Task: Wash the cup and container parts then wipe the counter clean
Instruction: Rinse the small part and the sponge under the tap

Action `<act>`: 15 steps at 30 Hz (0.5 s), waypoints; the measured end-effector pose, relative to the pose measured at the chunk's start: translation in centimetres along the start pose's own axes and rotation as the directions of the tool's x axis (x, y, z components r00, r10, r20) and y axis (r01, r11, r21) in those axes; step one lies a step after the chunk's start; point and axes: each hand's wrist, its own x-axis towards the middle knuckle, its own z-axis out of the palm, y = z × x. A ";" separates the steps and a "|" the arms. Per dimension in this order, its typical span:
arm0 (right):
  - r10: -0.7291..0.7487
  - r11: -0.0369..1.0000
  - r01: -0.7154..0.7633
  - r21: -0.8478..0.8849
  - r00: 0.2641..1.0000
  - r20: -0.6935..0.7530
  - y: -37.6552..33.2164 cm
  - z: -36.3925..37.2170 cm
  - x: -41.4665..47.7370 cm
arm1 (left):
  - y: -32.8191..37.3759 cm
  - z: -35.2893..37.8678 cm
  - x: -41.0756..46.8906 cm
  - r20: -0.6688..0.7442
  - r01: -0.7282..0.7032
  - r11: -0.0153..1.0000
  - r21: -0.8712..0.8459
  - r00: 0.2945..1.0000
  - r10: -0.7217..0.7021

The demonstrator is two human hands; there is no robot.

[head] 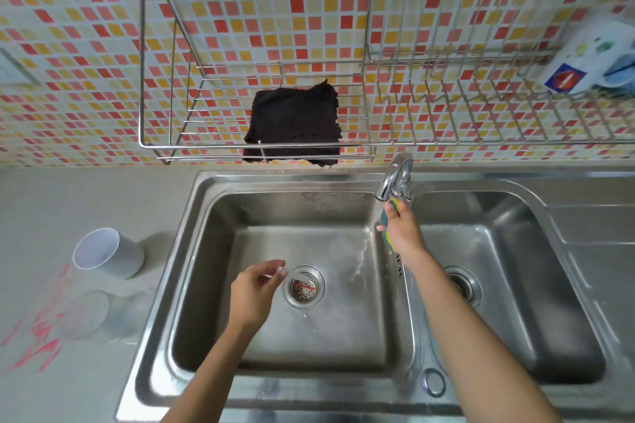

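My right hand (402,233) grips a yellow, green and blue sponge (390,216) right under the tap (393,178), which runs water into the left basin (309,336). Over the drain strainer (304,287), my left hand (256,288) pinches a small whitish part (299,275) between thumb and fingertips. A white cup (106,252) stands tilted on the grey counter (51,216) left of the sink. Just in front of it sits a clear container (92,314). Red smears (37,340) mark the counter at the far left.
A dark cloth (293,120) hangs over the front of a wire wall rack (165,148) above the sink. A wire dish rack (481,106) extends to the right, holding a white packet (598,58). The right basin (498,285) lies beyond my right arm.
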 end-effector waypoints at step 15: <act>0.013 0.999 0.009 0.043 0.871 -0.492 -0.2 1.1 -4.3 | 0.4 -4.3 -2.2 -0.144 -0.163 0.980 0.118 0.973 0.179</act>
